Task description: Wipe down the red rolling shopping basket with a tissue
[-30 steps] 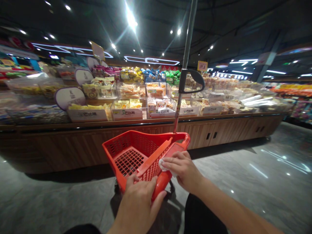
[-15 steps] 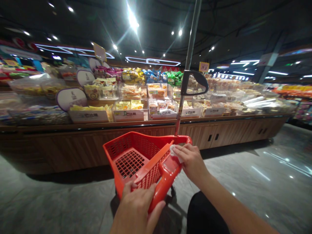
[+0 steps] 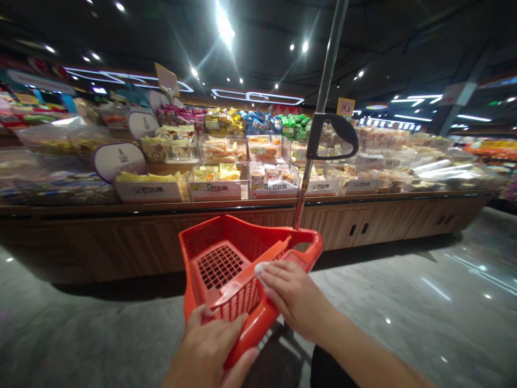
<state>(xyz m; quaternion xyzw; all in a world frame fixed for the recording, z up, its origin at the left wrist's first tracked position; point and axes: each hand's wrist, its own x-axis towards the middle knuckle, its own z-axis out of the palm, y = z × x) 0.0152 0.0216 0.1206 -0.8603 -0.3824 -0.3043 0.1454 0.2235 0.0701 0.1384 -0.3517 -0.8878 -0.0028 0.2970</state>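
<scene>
A red plastic shopping cart (image 3: 226, 293) with a grid-bottomed basket stands in front of me, nothing lying in it. My left hand (image 3: 208, 345) is closed around the near left end of the cart's handle, thumb below and fingers over the rim. My right hand (image 3: 293, 296) presses a small white tissue (image 3: 260, 268) onto the middle of the handle. Most of the tissue is hidden under the fingers. From the cart's far right corner rises a metal pole (image 3: 319, 118) bearing a dark grey loop-shaped piece (image 3: 315, 137).
A long wooden display counter (image 3: 133, 245) runs across behind the cart. On it stand clear bins of packaged snacks (image 3: 222, 172), round white signs (image 3: 119, 161) and a yellow price card (image 3: 346, 106). Shiny grey floor tiles (image 3: 404, 291) surround the cart.
My right hand has slid with the tissue along the handle, from its far right end toward the middle and my left hand. My left hand keeps its hold on the handle.
</scene>
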